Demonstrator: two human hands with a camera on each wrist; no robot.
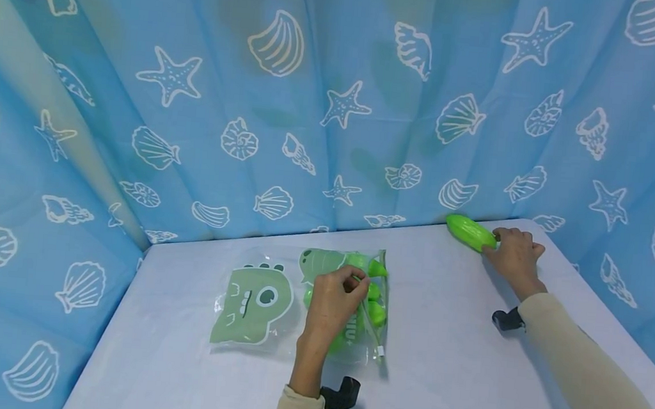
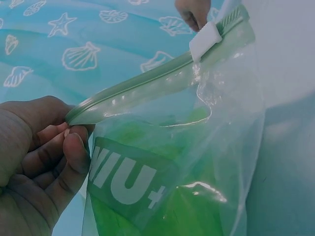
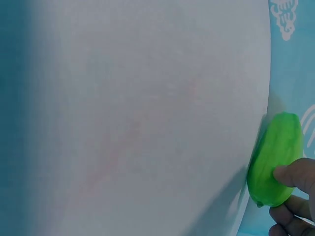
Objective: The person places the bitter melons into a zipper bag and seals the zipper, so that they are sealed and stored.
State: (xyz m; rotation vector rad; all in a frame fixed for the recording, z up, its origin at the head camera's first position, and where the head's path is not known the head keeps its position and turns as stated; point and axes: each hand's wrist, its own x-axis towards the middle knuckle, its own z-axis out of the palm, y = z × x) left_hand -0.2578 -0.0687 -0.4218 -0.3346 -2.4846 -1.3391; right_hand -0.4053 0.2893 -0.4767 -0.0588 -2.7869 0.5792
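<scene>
Pinching the zip edge of the clear bag [image 2: 187, 147] of green toys mid-surface, the left hand [image 1: 333, 298] seems to hold it ready while the right hand [image 1: 513, 252] grips a green pod [image 1: 471, 233] by the curtain [image 1: 289, 99], probably bag-bound next; its contents blur together.

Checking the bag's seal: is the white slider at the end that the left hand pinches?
No: the slider sits at the far end from the left hand.
</scene>
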